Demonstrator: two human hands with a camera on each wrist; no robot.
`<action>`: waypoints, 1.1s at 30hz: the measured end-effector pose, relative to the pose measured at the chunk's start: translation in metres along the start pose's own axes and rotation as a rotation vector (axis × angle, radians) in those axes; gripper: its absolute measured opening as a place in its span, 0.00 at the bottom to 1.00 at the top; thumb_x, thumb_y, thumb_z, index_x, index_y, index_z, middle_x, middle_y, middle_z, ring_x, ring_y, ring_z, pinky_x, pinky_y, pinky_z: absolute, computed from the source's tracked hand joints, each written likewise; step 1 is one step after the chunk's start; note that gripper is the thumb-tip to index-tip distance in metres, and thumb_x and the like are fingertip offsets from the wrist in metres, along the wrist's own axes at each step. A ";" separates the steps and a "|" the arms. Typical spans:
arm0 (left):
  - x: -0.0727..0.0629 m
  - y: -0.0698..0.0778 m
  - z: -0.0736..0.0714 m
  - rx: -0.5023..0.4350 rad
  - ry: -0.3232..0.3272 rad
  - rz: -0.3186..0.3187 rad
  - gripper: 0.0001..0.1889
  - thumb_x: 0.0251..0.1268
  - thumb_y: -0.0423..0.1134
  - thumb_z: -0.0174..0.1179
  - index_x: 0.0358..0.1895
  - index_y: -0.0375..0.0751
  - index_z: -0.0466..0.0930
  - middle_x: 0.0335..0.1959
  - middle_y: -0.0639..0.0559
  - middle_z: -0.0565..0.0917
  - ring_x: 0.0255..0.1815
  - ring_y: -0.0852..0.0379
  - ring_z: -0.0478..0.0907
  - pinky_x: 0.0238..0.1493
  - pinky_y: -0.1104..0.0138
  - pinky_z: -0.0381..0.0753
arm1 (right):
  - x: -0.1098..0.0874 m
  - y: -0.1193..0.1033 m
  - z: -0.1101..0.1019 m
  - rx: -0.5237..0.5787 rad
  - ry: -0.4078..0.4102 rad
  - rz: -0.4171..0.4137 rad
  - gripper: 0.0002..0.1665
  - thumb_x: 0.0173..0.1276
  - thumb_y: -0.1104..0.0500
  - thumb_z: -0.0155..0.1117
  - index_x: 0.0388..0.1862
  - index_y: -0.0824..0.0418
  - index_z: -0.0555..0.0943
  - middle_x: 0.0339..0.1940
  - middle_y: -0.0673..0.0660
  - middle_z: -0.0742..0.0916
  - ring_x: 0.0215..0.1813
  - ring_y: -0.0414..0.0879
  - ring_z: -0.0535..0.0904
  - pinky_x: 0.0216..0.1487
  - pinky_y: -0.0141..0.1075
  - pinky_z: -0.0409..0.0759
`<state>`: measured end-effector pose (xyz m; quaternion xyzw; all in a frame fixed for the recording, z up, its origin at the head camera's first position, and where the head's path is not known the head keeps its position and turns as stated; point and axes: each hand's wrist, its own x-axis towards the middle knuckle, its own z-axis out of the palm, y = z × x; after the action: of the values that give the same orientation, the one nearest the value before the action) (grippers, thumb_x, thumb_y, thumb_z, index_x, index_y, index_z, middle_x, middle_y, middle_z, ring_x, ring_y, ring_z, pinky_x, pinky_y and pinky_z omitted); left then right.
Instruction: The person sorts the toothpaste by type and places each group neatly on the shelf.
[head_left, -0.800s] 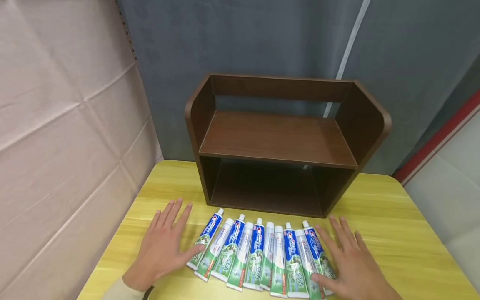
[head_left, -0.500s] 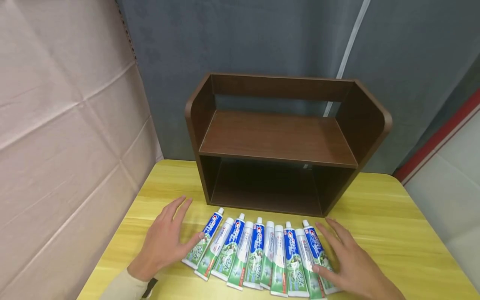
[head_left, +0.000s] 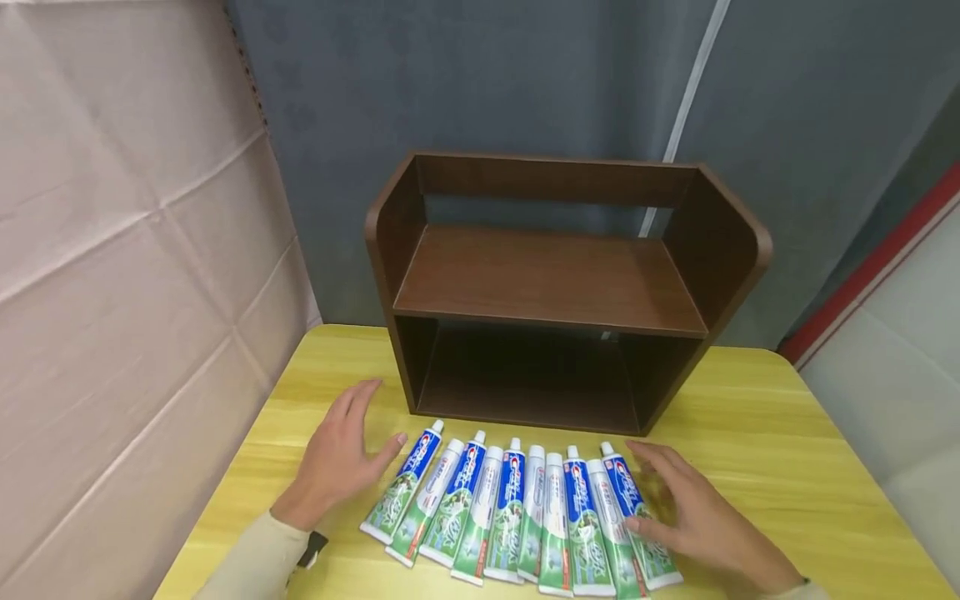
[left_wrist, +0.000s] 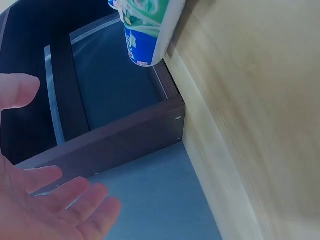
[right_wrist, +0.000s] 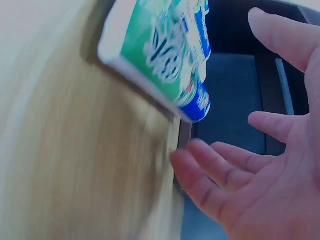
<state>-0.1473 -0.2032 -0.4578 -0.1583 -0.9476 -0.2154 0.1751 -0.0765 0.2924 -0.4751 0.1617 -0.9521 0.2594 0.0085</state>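
Observation:
Several toothpaste tubes lie side by side in a fanned row, caps facing away from me. Blue-topped tubes (head_left: 511, 500) mix with white-and-green tubes (head_left: 480, 510). Left of the row, my left hand (head_left: 337, 458) is turned on its side, its thumb near the outermost left tube (head_left: 405, 483). At the other end, my right hand (head_left: 697, 521) has its thumb over the outermost right tube (head_left: 637, 512). Both hands hold nothing. In the left wrist view, the left hand (left_wrist: 55, 205) has spread, relaxed fingers; the right hand (right_wrist: 265, 175) shows the same in the right wrist view, beside a tube (right_wrist: 155, 60).
A dark brown two-tier shelf (head_left: 551, 279) stands just behind the tubes on the yellow wood-grain table (head_left: 247, 492). Grey cloth (head_left: 480, 75) hangs behind it. A pale cloth wall (head_left: 135, 292) borders the left side, and a white panel with a red strip (head_left: 877, 258) the right.
Both hands have tilted from palm-down onto their sides, and my left hand has drawn slightly away from the row. The outermost tubes' lower ends have shifted outward a little.

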 end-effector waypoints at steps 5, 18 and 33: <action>0.009 -0.004 0.001 -0.088 -0.033 -0.076 0.45 0.66 0.54 0.71 0.80 0.40 0.61 0.76 0.38 0.71 0.72 0.36 0.74 0.69 0.37 0.79 | 0.004 0.010 0.002 0.151 -0.009 -0.037 0.59 0.58 0.38 0.82 0.83 0.53 0.64 0.64 0.57 0.83 0.55 0.48 0.84 0.49 0.35 0.89; 0.035 -0.012 0.005 -0.427 0.032 -0.067 0.42 0.68 0.41 0.72 0.81 0.39 0.60 0.70 0.39 0.74 0.70 0.41 0.77 0.66 0.48 0.84 | 0.022 0.022 -0.003 0.250 -0.137 0.024 0.59 0.59 0.45 0.83 0.83 0.59 0.63 0.65 0.64 0.82 0.49 0.45 0.82 0.45 0.32 0.86; 0.066 -0.007 0.017 -0.599 0.066 -0.137 0.40 0.72 0.36 0.70 0.82 0.41 0.60 0.69 0.38 0.75 0.70 0.37 0.77 0.63 0.46 0.84 | 0.049 0.027 0.000 0.417 -0.358 0.033 0.59 0.61 0.57 0.82 0.85 0.64 0.58 0.56 0.64 0.78 0.37 0.45 0.77 0.27 0.34 0.85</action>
<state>-0.2128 -0.1866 -0.4479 -0.1315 -0.8441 -0.5016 0.1365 -0.1318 0.2995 -0.4833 0.1878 -0.8669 0.4174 -0.1975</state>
